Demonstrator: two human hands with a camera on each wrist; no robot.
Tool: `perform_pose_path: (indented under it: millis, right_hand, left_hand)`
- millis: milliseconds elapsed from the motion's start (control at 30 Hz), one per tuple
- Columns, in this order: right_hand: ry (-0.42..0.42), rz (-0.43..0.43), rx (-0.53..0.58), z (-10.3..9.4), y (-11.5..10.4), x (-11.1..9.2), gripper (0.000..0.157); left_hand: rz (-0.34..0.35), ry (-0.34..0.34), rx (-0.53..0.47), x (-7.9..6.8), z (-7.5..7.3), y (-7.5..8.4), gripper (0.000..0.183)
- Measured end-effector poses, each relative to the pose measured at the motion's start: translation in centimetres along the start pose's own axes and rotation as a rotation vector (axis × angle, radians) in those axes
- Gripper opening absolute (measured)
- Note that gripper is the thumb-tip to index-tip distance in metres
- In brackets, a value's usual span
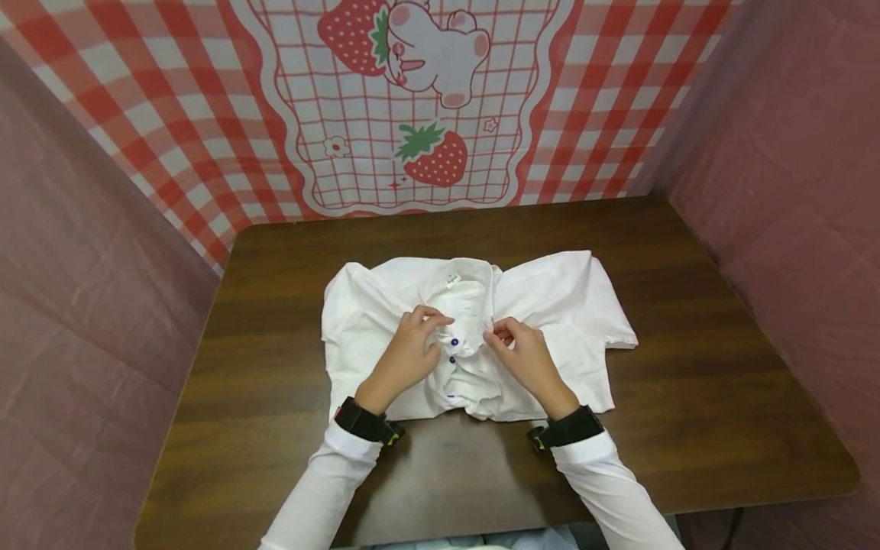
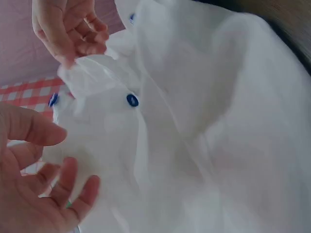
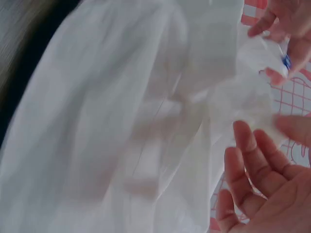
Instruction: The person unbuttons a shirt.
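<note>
A white short-sleeved shirt with blue buttons lies spread on the table, its collar towards the far side. My left hand hovers over the left side of the front opening, beside a blue button. In the left wrist view, the left hand has loosely bent, parted fingers, and a gap shows between thumb and fingers. My right hand pinches the shirt's edge at the right side of the opening. The right wrist view shows the right hand's thumb blurred against the cloth.
The brown wooden table extends around the shirt. Behind it hangs a red-and-white checked cloth with strawberries. Pink drapes close off both sides. Black straps sit on the wrists.
</note>
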State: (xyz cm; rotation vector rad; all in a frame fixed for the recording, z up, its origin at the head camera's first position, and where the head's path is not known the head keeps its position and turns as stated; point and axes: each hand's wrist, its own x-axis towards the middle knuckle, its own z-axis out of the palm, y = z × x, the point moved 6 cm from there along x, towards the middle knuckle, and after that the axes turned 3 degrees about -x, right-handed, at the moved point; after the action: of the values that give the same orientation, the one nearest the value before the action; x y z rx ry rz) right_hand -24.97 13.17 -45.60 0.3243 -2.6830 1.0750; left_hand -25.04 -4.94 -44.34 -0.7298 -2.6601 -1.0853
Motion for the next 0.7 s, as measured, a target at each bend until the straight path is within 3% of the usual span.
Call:
perform_pose_path:
  millis: [167, 267, 333, 400, 500, 600, 700]
  right_hand:
    - [-0.066, 0.083, 0.066, -0.8, 1.8, 0.8, 0.022]
    - [-0.044, 0.062, 0.028, -1.5, 2.4, 2.0, 0.018]
    - [-0.031, 0.030, 0.005, -1.7, 2.7, 3.1, 0.013]
    - [-0.031, -0.006, -0.012, -1.7, 2.8, 4.1, 0.013]
    - [-0.078, -0.057, -0.034, -1.4, 2.8, 5.7, 0.026]
    - [-0.158, -0.143, -0.097, -0.8, 2.4, 7.1, 0.035]
    - [-0.250, -0.213, -0.172, -0.3, 2.2, 8.3, 0.035]
  left_hand:
    - [0.111, 0.024, 0.068, 0.0, -1.0, -1.1, 0.044]
    - [0.112, 0.056, 0.049, 0.8, -1.9, -2.1, 0.038]
    - [0.088, 0.033, 0.006, 1.6, -2.3, -2.9, 0.037]
    - [0.061, -0.038, -0.039, 2.6, -2.2, -3.7, 0.040]
    - [-0.006, -0.220, -0.070, 3.8, -1.6, -4.8, 0.044]
    - [-0.077, -0.425, -0.048, 4.4, -0.7, -5.7, 0.043]
    - [-0.114, -0.575, -0.025, 4.7, -0.2, -6.3, 0.042]
